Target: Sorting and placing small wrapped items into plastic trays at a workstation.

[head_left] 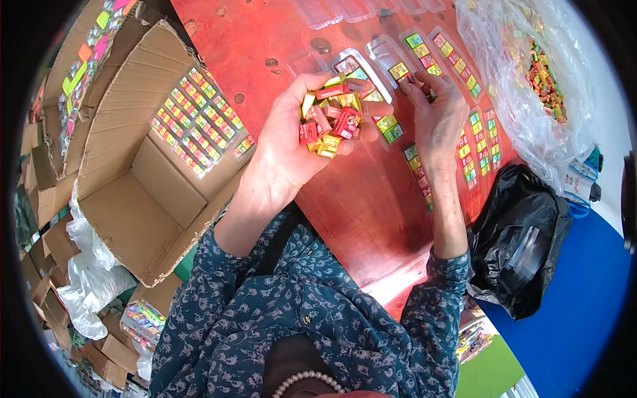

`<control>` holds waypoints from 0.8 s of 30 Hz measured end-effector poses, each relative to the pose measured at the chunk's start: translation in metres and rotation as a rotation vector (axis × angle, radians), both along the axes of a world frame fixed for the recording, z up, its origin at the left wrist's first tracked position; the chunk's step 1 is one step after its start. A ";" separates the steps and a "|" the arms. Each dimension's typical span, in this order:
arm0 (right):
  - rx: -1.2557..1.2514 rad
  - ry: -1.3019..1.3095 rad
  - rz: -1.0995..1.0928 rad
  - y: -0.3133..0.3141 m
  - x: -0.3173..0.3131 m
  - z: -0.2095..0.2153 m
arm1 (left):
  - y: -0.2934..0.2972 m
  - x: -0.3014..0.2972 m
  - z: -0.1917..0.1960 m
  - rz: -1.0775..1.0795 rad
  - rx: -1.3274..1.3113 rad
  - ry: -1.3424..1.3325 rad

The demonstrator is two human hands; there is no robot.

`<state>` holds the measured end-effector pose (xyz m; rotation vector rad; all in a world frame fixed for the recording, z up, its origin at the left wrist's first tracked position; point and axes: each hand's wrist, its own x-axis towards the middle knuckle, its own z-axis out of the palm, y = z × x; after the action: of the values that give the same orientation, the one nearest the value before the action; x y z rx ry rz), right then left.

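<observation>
Fingers [312, 89] of the left hand [292, 142] curl up around a heap of small wrapped candies [332, 119], red and yellow, cupped in the palm, thumb at the right edge of the pile. Right hand [438, 116] is just beside it, palm turned inward, fingertips [408, 83] pinching one small piece over a clear plastic tray [381, 56]; whether that piece is fully gripped or only touched I cannot tell for sure, but the tips are closed on it. Both hands held above a red table [358, 199].

On the table, rows of clear trays: some filled with green, yellow and red squares in single file [474, 142], others further up bare [325, 13]. One part-filled tray lies directly under the two hands.

Right of the table, a clear plastic bag [524, 73] holding loose candies of the same kind; below it a crumpled black bag [521, 239].

Left of the table, an open cardboard box [142, 192] with a layer of filled trays stacked against its far wall [196, 119]. More cartons and white plastic bags [86, 278] lie beyond at far left.

Person wears a dark blue patterned sleeve [225, 298] on each arm
</observation>
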<state>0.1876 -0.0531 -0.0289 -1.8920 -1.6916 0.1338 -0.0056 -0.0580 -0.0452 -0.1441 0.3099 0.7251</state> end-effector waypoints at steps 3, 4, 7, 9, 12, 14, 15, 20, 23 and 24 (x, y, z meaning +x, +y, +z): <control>-0.019 -0.056 0.022 -0.001 -0.003 0.004 | 0.000 0.000 0.001 -0.017 0.029 0.032; -0.019 -0.057 0.021 -0.003 -0.004 0.005 | 0.000 0.000 0.002 -0.020 0.029 0.041; 0.000 -0.166 0.053 -0.006 -0.009 0.006 | 0.000 0.000 0.002 -0.022 0.030 0.039; 0.032 -0.191 0.069 -0.007 -0.009 0.003 | 0.000 0.000 0.002 -0.022 0.034 0.044; 0.022 -0.268 0.092 -0.007 -0.011 0.003 | -0.001 -0.001 0.002 -0.021 0.040 0.050; 0.027 -0.321 0.107 -0.010 -0.012 -0.002 | 0.000 -0.001 0.002 -0.024 0.042 0.048; 0.032 -0.373 0.124 -0.011 -0.014 -0.003 | 0.000 0.000 0.002 -0.026 0.043 0.045; 0.002 -0.418 0.156 -0.012 -0.016 -0.004 | 0.000 0.000 0.000 -0.024 0.063 0.045; 0.029 -0.413 0.146 -0.009 -0.014 -0.007 | 0.000 -0.001 0.000 -0.015 0.050 0.038; 0.013 -0.415 0.122 -0.008 -0.012 -0.008 | 0.000 -0.002 0.000 -0.018 0.044 0.026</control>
<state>0.1751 -0.0612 -0.0365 -1.8994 -2.0724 -0.2392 -0.0074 -0.0576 -0.0453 -0.0895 0.3198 0.7160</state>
